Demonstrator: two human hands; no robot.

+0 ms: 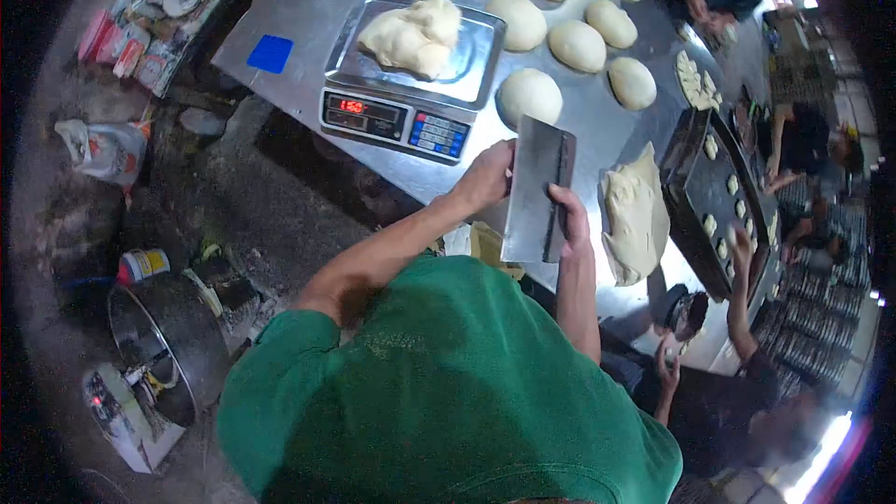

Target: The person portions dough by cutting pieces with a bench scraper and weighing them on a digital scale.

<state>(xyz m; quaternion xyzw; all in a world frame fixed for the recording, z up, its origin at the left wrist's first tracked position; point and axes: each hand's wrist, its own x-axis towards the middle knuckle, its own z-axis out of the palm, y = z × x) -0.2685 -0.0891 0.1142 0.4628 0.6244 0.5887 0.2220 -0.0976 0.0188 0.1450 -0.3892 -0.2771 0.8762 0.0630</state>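
Observation:
A large metal dough scraper (535, 191) is held upright in front of my chest, over the near edge of the metal table. My right hand (572, 217) is closed on its dark handle side, thumb on the front. My left hand (487, 175) pinches the scraper's opposite edge; some of its fingers are hidden. Just beyond my left hand stands a digital scale (397, 126) with a red lit display, and an uneven lump of dough (411, 37) sits on its tray. A round dough ball (529, 98) lies close behind the scraper. To the right is a long slab of dough (635, 215).
Several dough balls (577, 47) cover the far part of the metal table (308, 14), with a blue square (271, 53) at its left. Dark baking trays (714, 191) hold small dough pieces at right. Other people work along the right side. A drum-shaped machine (168, 345) stands lower left.

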